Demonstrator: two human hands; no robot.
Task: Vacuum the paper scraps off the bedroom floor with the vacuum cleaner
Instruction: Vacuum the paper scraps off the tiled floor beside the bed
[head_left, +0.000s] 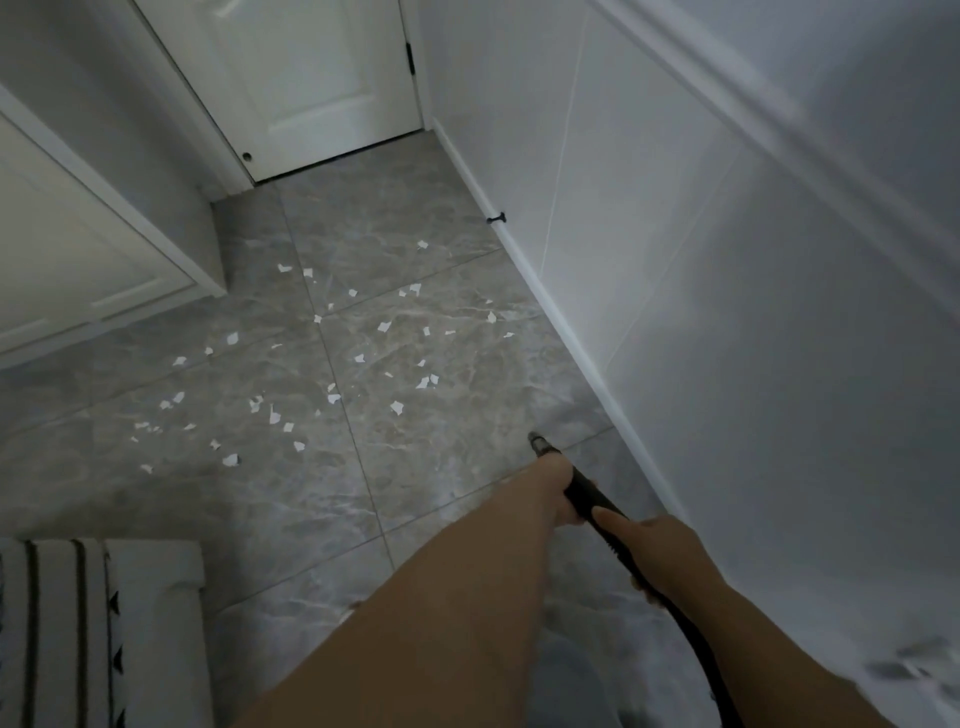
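Several white paper scraps (332, 399) lie scattered over the grey marble-tile floor (447, 218), from the middle out to the left. A black vacuum hose (589, 493) with a grey nozzle tip (537, 442) points down at the floor near the right wall, to the right of the scraps and apart from them. My left hand (556, 486) grips the hose just behind the nozzle. My right hand (654, 545) holds the hose further back. The hose runs on toward the bottom of the view; the vacuum's body is hidden.
A white wall with a baseboard (561, 322) runs along the right, with a black door stop (496, 219) on it. A white door (311, 93) stands shut at the far end. White cabinets (78, 249) line the left. A striped rug (78, 634) lies at bottom left.
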